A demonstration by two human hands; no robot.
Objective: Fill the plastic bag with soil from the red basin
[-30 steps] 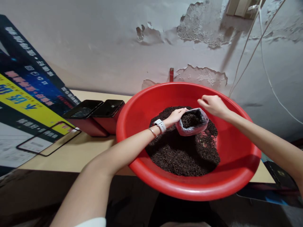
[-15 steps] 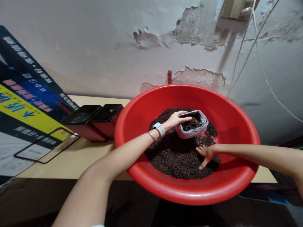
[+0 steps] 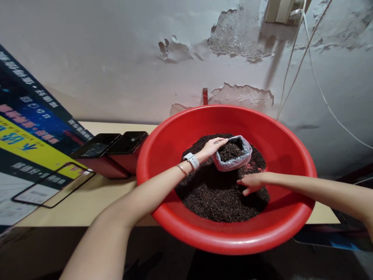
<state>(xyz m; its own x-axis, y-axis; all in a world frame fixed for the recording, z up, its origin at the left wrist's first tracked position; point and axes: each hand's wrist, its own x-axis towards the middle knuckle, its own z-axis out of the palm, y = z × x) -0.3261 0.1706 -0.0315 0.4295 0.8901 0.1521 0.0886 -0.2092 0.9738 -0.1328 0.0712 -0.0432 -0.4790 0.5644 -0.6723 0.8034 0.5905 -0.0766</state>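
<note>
A wide red plastic basin (image 3: 233, 245) holds a heap of dark, loose shreds that look like dry tea leaves (image 3: 218, 208). My left hand (image 3: 210, 149), with a white watch on the wrist, grips the near-left rim of a small box lined with clear plastic (image 3: 247, 152). Dark shreds partly fill that box, which is tilted over the heap. Lower right of it, my right hand (image 3: 252, 182) reaches into the basin with thumb and fingers apart, its fingertips at the shreds. A few fingertips are hard to make out.
Two dark red boxes with glossy black tops (image 3: 127, 144) stand left of the basin on a pale tabletop (image 3: 116, 194). A thin black rectangular frame (image 3: 52, 205) leans by a printed board (image 3: 29, 128). Behind is a peeling wall (image 3: 116, 58) with hanging cables (image 3: 317, 74).
My right hand has lifted slightly and drawn its fingers closer together. The box in my left hand has tipped a little toward me, showing more shreds inside. The view has shifted slightly.
</note>
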